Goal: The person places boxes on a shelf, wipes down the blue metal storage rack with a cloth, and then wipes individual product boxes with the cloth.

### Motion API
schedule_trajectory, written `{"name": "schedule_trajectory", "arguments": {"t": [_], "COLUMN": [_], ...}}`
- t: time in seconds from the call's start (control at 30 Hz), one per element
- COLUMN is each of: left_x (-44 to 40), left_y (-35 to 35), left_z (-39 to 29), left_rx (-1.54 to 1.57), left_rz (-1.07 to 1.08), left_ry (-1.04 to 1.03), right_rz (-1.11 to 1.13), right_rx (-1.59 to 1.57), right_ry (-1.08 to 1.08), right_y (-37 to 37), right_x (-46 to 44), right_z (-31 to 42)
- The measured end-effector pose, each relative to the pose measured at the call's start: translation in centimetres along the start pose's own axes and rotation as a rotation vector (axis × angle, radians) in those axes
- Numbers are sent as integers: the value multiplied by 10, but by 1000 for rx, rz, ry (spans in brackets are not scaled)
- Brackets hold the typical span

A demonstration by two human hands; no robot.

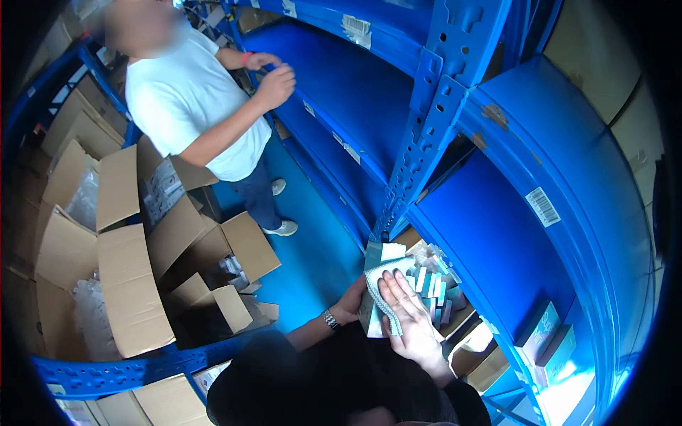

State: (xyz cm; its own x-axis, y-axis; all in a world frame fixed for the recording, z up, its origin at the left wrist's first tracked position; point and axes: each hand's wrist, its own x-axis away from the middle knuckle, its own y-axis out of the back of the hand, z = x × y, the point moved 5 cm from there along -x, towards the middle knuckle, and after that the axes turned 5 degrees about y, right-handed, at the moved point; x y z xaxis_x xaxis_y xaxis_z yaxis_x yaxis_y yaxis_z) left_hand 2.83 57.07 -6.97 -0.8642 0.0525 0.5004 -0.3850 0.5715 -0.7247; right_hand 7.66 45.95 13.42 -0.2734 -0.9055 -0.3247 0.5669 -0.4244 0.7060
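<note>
Cloth (374, 279) lies directly under the right hand's (407, 307) grip, fingers extended flat, long axis roughly along them, atop the box (376, 251) near the blue shelf's (490, 220) front edge; left hand (350, 301) at box's left side, closure hidden, cannot tell.

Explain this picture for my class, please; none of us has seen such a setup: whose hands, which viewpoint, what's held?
There is no machine here: a person works with two bare hands. One camera, worn on the head, looks forward and down. The left hand, with a watch at its wrist, holds a pale box by its side. The right hand lies spread on a grey cloth against that box. On the blue shelf to the right sit some small boxes. Another person stands near open cartons.
</note>
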Motion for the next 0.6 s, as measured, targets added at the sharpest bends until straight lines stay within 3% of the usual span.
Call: {"name": "schedule_trajectory", "arguments": {"t": [0.13,0.2,0.23,0.3,0.33,0.6], "left_x": [-13,-50,-39,-23,-24,-10], "left_y": [14,53,35,20,20,-15], "left_z": [-2,17,10,9,10,12], "left_rx": [-64,20,17,112,97,653], "left_rz": [77,106,109,-290,-277,698], "left_ry": [-248,-315,-266,49,80,258], "right_rz": [-102,-122,-133,-164,-185,-109], "right_rx": [-214,-256,-297,-366,-355,-272], "right_ry": [38,4,1,1,-27,-77], "right_y": [-15,-22,-23,-28,-31,-59], "right_x": [8,12,12,20,25,45], "right_z": [-4,-1,-1,0,-1,-5]}}
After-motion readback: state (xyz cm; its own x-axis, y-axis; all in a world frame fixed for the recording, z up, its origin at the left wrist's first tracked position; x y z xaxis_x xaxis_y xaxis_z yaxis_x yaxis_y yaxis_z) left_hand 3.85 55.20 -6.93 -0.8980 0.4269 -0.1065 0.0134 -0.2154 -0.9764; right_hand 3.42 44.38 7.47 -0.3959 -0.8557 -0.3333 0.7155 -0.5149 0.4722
